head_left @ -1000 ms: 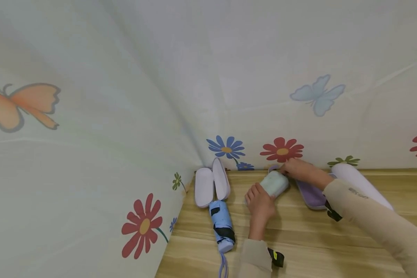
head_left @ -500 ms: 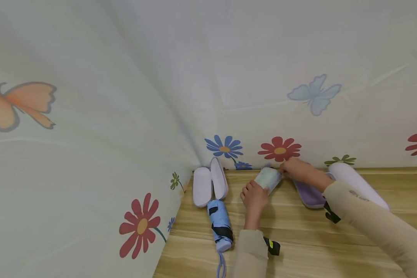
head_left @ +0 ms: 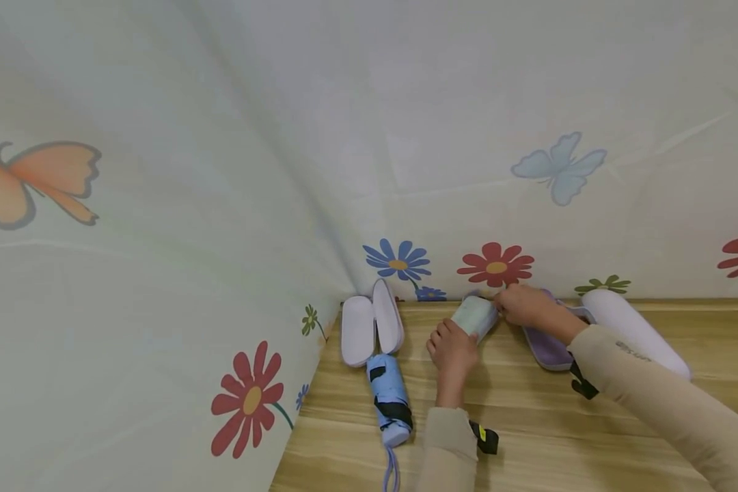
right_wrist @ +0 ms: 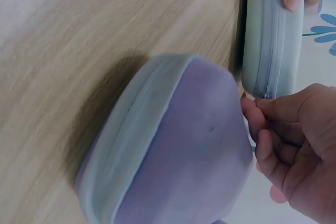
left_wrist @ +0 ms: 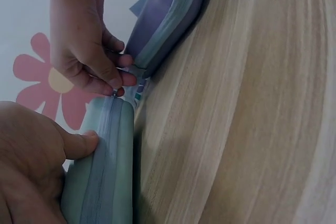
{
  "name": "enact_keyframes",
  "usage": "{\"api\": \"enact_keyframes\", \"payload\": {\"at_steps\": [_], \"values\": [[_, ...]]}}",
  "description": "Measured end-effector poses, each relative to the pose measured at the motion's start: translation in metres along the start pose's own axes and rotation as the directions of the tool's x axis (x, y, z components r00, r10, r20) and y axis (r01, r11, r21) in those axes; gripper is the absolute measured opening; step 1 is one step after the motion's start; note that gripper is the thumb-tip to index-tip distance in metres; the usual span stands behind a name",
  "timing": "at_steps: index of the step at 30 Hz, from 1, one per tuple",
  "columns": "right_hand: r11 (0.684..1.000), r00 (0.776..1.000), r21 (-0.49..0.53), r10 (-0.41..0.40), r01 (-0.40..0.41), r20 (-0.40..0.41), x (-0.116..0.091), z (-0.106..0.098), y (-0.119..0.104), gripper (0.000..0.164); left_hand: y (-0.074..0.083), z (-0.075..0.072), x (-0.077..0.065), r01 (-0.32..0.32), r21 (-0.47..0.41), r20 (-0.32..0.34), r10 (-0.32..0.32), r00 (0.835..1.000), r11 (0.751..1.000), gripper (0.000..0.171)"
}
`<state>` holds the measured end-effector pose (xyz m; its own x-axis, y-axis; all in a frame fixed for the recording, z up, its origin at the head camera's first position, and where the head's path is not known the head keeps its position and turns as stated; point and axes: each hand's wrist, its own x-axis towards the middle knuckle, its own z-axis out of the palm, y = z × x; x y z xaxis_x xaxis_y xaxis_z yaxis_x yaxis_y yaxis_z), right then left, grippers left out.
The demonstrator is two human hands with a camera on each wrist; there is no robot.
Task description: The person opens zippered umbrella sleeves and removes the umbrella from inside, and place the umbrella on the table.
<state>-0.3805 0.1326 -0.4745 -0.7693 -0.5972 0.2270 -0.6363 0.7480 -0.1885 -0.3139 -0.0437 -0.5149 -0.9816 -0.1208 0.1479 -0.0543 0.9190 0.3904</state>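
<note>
A mint-green zip case (head_left: 475, 316) rests on the wooden surface near the back wall. My left hand (head_left: 453, 350) grips it from the near end, thumb pressed along its side in the left wrist view. At its far corner my right hand (head_left: 525, 305) pinches the small zip pull (left_wrist: 115, 93) between thumb and forefinger. The zip seam looks closed along the stretch seen in the left wrist view. Beneath the right forearm lies a purple case (right_wrist: 194, 140) with a pale zip band, partly hidden by the arm in the head view.
An open white hinged case (head_left: 359, 331) stands in the left corner. Just below it lies a blue folded umbrella (head_left: 390, 396) with black straps and a wrist loop. A long white case (head_left: 636, 331) is at the right. Flower-printed sheeting (head_left: 443, 137) bounds the left and back.
The mint-green case has shifted slightly left and turned to show more of its side, with my left hand moving along. My right hand stays at its far corner.
</note>
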Motion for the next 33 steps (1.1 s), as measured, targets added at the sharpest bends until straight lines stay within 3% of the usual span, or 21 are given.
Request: {"api": "enact_keyframes", "payload": {"at_steps": [5, 10, 16, 24, 33], "values": [[0.994, 0.994, -0.033, 0.108, -0.107, 0.021, 0.002, 0.000, -0.005, 0.034, 0.003, -0.005, 0.002, 0.019, 0.002, 0.025, -0.019, 0.999, 1.000, 0.060], [0.975, 0.974, -0.052, 0.221, -0.218, 0.053, 0.004, -0.004, -0.009, 0.030, 0.007, -0.016, 0.006, 0.040, -0.018, 0.110, -0.038, 0.993, 0.999, 0.058], [0.961, 0.959, -0.046, 0.275, -0.273, 0.061, 0.006, -0.007, -0.013, 0.022, 0.008, -0.029, 0.012, 0.050, -0.058, 0.208, -0.037, 0.977, 0.997, 0.055], [0.964, 0.962, -0.046, 0.264, -0.262, 0.068, 0.005, -0.010, -0.015, 0.026, 0.010, -0.035, 0.016, 0.043, 0.062, 0.252, -0.057, 0.966, 0.997, 0.058], [0.988, 0.982, -0.023, 0.155, -0.153, 0.106, 0.001, -0.010, -0.012, 0.040, 0.009, -0.039, 0.010, 0.055, 0.114, 0.237, -0.081, 0.968, 0.992, 0.062]]}}
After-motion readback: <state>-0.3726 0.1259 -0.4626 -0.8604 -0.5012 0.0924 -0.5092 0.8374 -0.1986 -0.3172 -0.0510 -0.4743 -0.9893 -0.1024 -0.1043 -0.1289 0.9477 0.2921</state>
